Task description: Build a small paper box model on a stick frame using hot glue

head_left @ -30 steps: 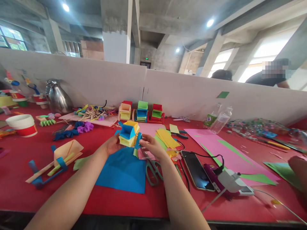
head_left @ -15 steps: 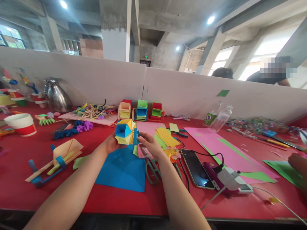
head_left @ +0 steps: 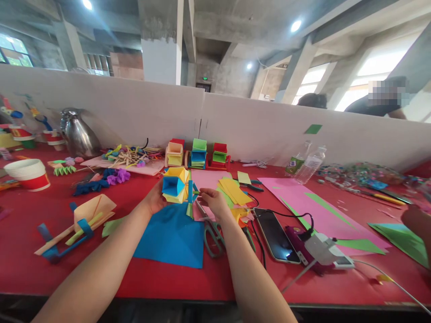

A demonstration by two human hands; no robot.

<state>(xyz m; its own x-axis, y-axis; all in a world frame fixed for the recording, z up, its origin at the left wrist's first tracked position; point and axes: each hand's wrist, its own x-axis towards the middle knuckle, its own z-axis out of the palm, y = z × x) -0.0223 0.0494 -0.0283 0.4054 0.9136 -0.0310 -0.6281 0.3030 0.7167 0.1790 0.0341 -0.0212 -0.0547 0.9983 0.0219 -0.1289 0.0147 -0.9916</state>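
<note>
My left hand [head_left: 156, 197] is closed around the far left side of a folded paper wheel [head_left: 177, 183] with yellow, blue and cream pockets, held up above the table. An upright blue paper strip [head_left: 190, 192] stands on the wheel's right side. Beside that strip, my right hand [head_left: 211, 199] pinches a small green piece [head_left: 197, 193] that points at it. Below the hands lies a blue paper sheet [head_left: 168, 244]. Green-handled scissors [head_left: 213, 240] rest under my right wrist, their blades partly covered.
Three similar paper wheels [head_left: 199, 154] stand by the white partition [head_left: 256, 128]. A phone [head_left: 278, 237], a power strip [head_left: 311, 253] and cables lie to the right. A blue paper frame [head_left: 63, 249] sits left. Another person's hand [head_left: 417, 224] is at the right edge.
My right hand has drawn slightly right, away from the blue strip, and the small green piece now shows between them. My left hand still holds the wheel in nearly the same place.
</note>
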